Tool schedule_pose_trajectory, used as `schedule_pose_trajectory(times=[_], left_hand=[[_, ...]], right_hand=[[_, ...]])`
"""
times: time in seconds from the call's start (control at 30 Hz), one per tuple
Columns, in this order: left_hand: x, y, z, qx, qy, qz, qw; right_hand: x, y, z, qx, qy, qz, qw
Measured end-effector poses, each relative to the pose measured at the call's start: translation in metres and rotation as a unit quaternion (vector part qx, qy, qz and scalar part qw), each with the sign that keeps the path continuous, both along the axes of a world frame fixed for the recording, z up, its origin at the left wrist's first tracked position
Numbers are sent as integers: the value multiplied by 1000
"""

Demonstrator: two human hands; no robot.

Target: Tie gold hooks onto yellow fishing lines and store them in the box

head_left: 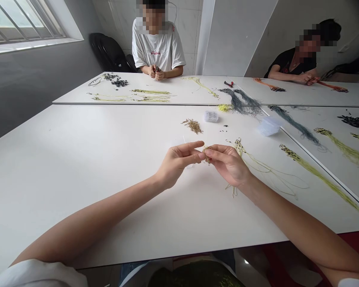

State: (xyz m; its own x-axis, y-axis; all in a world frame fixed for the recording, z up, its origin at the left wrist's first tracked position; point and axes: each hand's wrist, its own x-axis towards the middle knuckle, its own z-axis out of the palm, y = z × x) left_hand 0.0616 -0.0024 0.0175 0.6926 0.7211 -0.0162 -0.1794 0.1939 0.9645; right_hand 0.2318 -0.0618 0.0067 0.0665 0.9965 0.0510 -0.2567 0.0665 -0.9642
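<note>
My left hand [179, 160] and my right hand [229, 161] meet above the white table [107, 159]. Between their fingertips is a small tangle of gold-coloured pieces [207, 158], too small to make out singly. The right thumb and fingers pinch it; the left fingertips close on its left side. Just beyond the hands lies a pile of gold-coloured pieces [194, 125]. Yellow-green cords [263, 167] with dark ends spread out beside and partly behind my right hand. A clear object on the table is mostly hidden under my left hand.
Clear plastic boxes [211, 116] [269, 125] stand farther back. Bundles of grey cord [241, 101] and yellow-green cord [320, 175] lie to the right. Across the table, one person in a white shirt [158, 48] and another in black [296, 65] handle small items.
</note>
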Motion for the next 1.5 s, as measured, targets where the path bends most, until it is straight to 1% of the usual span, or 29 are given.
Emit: schedule_pose_trajectory(times=[0.07, 0.13, 0.3, 0.43, 0.6, 0.9, 1.2, 1.5], left_hand=[[-1, 4, 1, -15, 13, -26, 999], [-1, 5, 1, -12, 16, -36, 999], [1, 0, -1, 21, 5, -18, 1000], [1, -1, -2, -17, 20, -47, 999], [0, 2, -5, -68, 0, -72, 995], [1, 1, -10, -89, -34, -140, 985], [2, 2, -15, -103, -54, -150, 982], [1, 1, -15, -92, -54, -150, 983]], right_hand=[[1, 0, 0, -1, 8, 19, 1000], [1, 0, 0, -4, 11, 28, 1000], [-4, -2, 0, -1, 1, 22, 1000], [-5, -3, 1, 21, -18, 13, 1000], [-4, -2, 2, 28, -11, -4, 1000], [-5, -2, 2, 22, 11, 9, 1000], [-7, -5, 0, 22, 39, 58, 997], [-6, -4, -1, 0, 47, 48, 998]])
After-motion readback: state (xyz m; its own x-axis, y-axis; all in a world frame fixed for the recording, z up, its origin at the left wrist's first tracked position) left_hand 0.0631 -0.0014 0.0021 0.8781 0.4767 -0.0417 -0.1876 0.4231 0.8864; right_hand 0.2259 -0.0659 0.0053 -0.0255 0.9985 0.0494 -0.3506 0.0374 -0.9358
